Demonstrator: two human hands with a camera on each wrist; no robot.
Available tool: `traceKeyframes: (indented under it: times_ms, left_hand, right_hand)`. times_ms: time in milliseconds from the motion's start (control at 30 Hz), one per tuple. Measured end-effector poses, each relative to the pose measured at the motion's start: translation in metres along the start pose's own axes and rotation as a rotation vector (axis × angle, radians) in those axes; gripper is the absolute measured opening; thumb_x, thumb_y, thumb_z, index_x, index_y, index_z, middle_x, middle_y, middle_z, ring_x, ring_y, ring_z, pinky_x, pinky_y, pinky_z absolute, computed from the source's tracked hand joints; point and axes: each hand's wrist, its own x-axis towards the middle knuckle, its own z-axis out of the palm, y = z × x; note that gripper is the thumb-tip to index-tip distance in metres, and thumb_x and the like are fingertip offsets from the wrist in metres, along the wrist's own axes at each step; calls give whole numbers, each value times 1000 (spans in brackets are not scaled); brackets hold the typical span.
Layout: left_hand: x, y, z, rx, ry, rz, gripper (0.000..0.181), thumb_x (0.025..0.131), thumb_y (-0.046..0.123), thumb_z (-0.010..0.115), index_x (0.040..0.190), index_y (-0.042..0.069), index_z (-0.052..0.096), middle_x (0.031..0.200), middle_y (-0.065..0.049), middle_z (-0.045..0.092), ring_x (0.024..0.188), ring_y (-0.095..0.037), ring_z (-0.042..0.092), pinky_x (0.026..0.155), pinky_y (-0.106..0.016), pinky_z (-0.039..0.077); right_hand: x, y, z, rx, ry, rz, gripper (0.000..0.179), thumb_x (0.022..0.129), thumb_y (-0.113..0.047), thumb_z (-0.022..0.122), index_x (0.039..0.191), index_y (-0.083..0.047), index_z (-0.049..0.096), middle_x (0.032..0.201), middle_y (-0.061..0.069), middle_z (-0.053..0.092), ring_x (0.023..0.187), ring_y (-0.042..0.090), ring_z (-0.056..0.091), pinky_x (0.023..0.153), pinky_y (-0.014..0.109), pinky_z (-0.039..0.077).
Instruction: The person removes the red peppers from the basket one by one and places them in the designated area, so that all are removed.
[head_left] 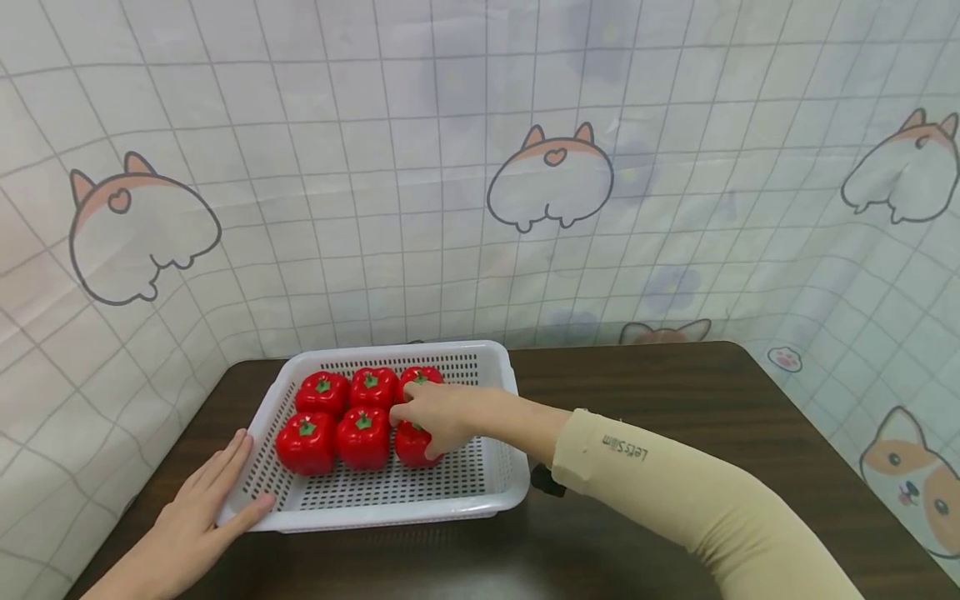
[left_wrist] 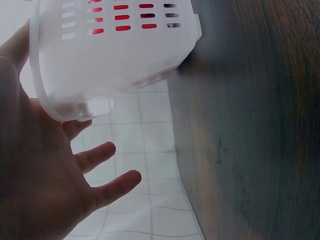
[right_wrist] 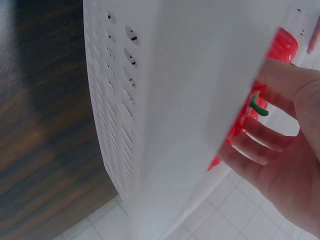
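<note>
Several glossy red bell peppers (head_left: 363,439) with green stems sit in two rows in a white perforated plastic basket (head_left: 390,508). My right hand (head_left: 446,412) reaches over the basket's right side, its thumb and fingers round the front right pepper (head_left: 410,447). The back right pepper (head_left: 420,374) is partly covered by that hand. In the right wrist view, the basket wall hides the lower part of the gripped pepper (right_wrist: 245,112). Against the basket's left front corner rests my left hand (head_left: 202,500), fingers extended along the outside and thumb at the rim.
The basket stands on a dark wood-grain table (head_left: 630,383), towards its left side. Behind and beside the table hangs a white grid-patterned cloth (head_left: 360,208) with cartoon dogs. A small black object (head_left: 547,481) shows under my right forearm.
</note>
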Motion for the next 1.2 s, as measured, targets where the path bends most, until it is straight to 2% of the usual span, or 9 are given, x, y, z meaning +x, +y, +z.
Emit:
traceKeyframes:
  times_ms: [200, 433, 600, 767, 1033, 1067, 1133, 1200]
  left_hand:
    - [0, 0, 3, -65, 6, 20, 90, 97, 41, 67, 164, 8, 18, 166, -25, 19, 139, -58, 24, 94, -83, 28]
    - [-1, -1, 1, -38, 9, 17, 91, 96, 42, 69, 164, 7, 18, 166, -25, 19, 138, -57, 27, 93, -83, 30]
    - [-1, -2, 1, -70, 14, 28, 91, 96, 39, 70, 164, 7, 18, 166, -25, 18, 139, -57, 26, 95, -82, 29]
    - [0, -3, 3, -136, 28, 63, 90, 96, 34, 71, 163, 4, 20, 166, -27, 18, 138, -59, 25, 100, -81, 25]
    - [2, -4, 4, -168, 45, 88, 91, 94, 31, 74, 163, 4, 21, 166, -27, 18, 138, -60, 27, 104, -79, 23]
    - [2, -4, 4, -170, 46, 92, 90, 94, 30, 74, 163, 4, 21, 166, -26, 18, 138, -60, 27, 110, -74, 20]
    - [2, -5, 4, -174, 52, 100, 90, 95, 29, 73, 163, 4, 20, 166, -26, 17, 138, -60, 27, 121, -51, 13]
    - [3, -5, 5, -178, 62, 115, 89, 95, 28, 73, 163, 4, 21, 166, -26, 18, 139, -60, 28, 117, -24, 6]
  right_hand:
    - [-5, 1, -1, -14, 2, -28, 54, 84, -26, 85, 134, -24, 64, 122, -1, 60, 107, 12, 54, 81, 26, 54]
    - [-16, 8, -12, 26, 36, -79, 55, 82, -25, 85, 133, -21, 64, 125, 0, 60, 109, 11, 53, 82, 22, 53]
    - [-26, 14, -20, 52, 47, -88, 56, 84, -23, 84, 135, -19, 63, 130, 1, 59, 114, 13, 52, 86, 23, 52]
    - [-38, 21, -27, 89, 61, -72, 59, 83, -22, 85, 137, -18, 61, 133, 3, 57, 118, 15, 51, 85, 23, 53]
    - [-68, 38, -45, 163, 136, -64, 63, 84, -19, 84, 141, -16, 59, 135, 5, 55, 118, 18, 52, 84, 26, 55]
    - [-72, 41, -47, 174, 148, -65, 62, 84, -19, 84, 141, -16, 59, 135, 5, 55, 118, 19, 52, 85, 26, 55]
    - [-80, 47, -51, 195, 170, -60, 61, 84, -17, 84, 140, -16, 59, 134, 5, 55, 117, 19, 52, 86, 27, 55]
    - [-87, 53, -55, 208, 192, -54, 61, 84, -17, 84, 139, -15, 59, 134, 4, 55, 116, 18, 53, 86, 27, 55]
